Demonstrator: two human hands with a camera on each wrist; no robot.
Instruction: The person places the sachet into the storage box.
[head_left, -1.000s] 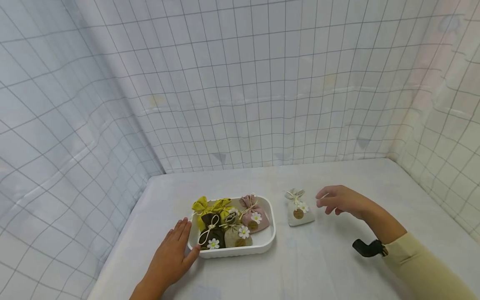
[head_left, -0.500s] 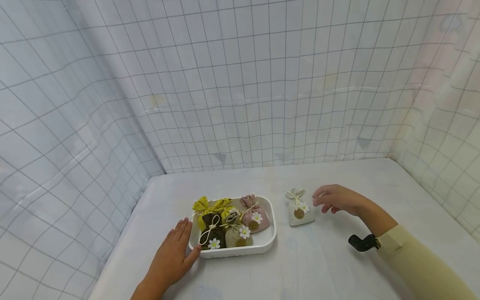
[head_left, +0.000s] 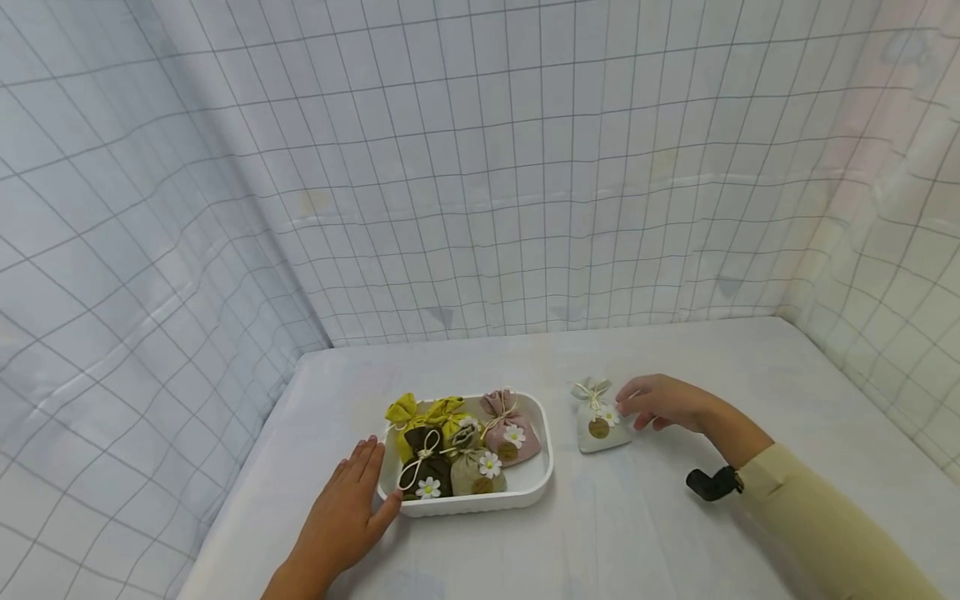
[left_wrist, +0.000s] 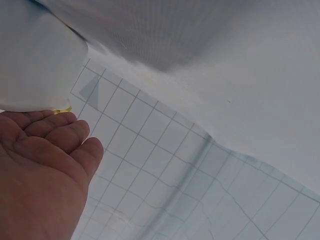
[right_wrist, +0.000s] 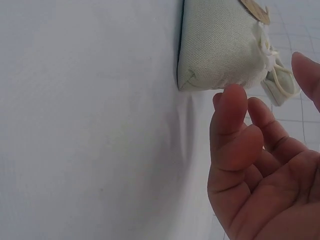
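A pale grey-white drawstring pouch (head_left: 592, 437) with a white flower and a round brown tag lies on the table, right of a white tray (head_left: 525, 498). My right hand (head_left: 663, 402) is at the pouch's right side, its fingers loosely bent. In the right wrist view the fingertips of this hand (right_wrist: 265, 165) are right at the edge of the pouch (right_wrist: 220, 45), with the thumb apart from the other fingers. My left hand (head_left: 341, 504) lies with straight fingers against the tray's left end. The left wrist view shows the left hand (left_wrist: 45, 165) with its fingers at the tray's wall (left_wrist: 40, 65).
Inside the tray sit several pouches: yellow ones (head_left: 402, 410), a black pouch (head_left: 426, 467), a beige pouch (head_left: 467, 475) and a pink pouch (head_left: 510, 433). A white cloth covers the table (head_left: 622, 533). Grid-patterned curtains (head_left: 480, 208) stand behind and at both sides.
My right hand has moved left, from a gap beside the pale pouch to its right side. The left hand, the tray and the pouches have hardly moved.
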